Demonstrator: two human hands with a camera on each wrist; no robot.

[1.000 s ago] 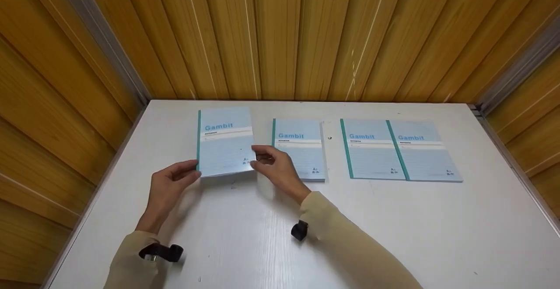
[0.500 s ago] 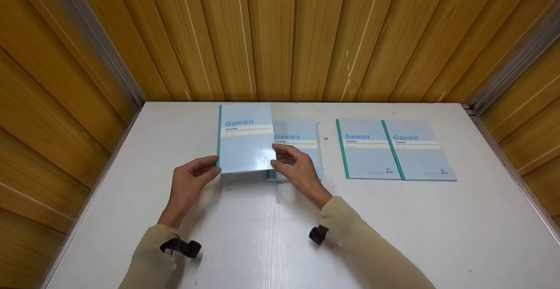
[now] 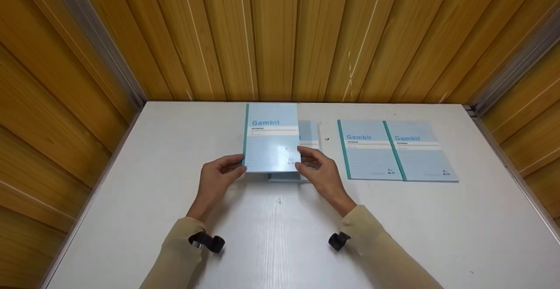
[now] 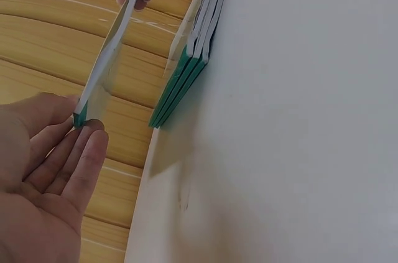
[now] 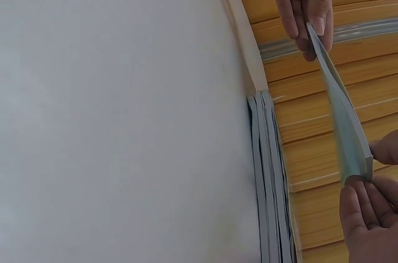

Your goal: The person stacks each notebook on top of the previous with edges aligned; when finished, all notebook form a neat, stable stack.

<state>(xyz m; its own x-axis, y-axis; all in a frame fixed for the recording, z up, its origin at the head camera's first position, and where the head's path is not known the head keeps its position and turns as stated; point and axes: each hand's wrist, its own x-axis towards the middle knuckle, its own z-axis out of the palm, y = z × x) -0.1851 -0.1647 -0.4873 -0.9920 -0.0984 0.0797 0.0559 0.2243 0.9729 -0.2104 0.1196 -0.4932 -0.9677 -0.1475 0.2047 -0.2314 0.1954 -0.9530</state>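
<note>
A light blue notebook [image 3: 271, 149] with a green spine and "Gambit" on its cover is held up off the table by both hands. My left hand [image 3: 220, 177] pinches the lower part of its spine edge, and my right hand [image 3: 321, 170] pinches the opposite edge. Beneath it, partly covered in the head view, lies a stack of like notebooks [image 3: 309, 130]. In the left wrist view a gap shows between the held notebook [image 4: 102, 61] and the stack [image 4: 186, 76], whose green spines line up.
To the right, two more blue notebooks lie side by side, the left one [image 3: 367, 157] close against the right one [image 3: 422, 157]. They rest on a white table [image 3: 271, 241] with wood-patterned panels [image 3: 275, 35] behind it and on both sides.
Both hands have carried the notebook to the right, from left of the stack to above it, where it now covers most of the stack. The two notebooks on the right have stayed put.
</note>
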